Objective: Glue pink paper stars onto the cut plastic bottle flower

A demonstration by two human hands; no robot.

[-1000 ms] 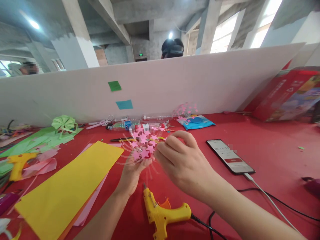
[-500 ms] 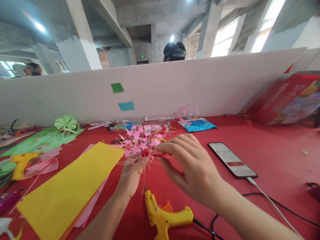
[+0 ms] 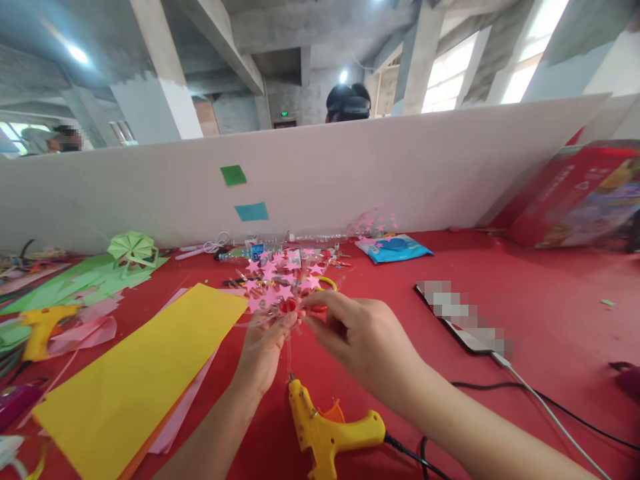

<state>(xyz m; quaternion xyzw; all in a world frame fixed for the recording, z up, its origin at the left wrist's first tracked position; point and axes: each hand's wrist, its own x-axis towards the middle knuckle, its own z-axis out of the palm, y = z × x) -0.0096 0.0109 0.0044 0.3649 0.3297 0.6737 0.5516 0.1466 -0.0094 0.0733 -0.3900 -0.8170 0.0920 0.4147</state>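
Observation:
My left hand (image 3: 265,343) is closed around the base of a clear plastic spray with pink paper stars (image 3: 270,273), holding it over the table. A red bottle cap (image 3: 289,305) shows in the middle of it. My right hand (image 3: 357,330) comes in from the right, thumb and forefinger bent together beside the cap; whatever lies between the fingertips is hidden. Below both hands a yellow glue gun (image 3: 330,433) lies on the table, its nozzle pointing up toward the spray. Behind the right fingers is a yellow loop (image 3: 327,283), perhaps a scissors handle.
Yellow paper (image 3: 145,380) lies at left, near a second glue gun (image 3: 43,330) and green paper (image 3: 75,287). A phone (image 3: 455,319) on a cable sits at right. A blue wipes packet (image 3: 395,249) and plastic bottles (image 3: 235,255) lie along the white partition (image 3: 320,173).
My right hand has moved left and lower, its fingers closing in beside the red cap. The left hand and the star spray have barely shifted.

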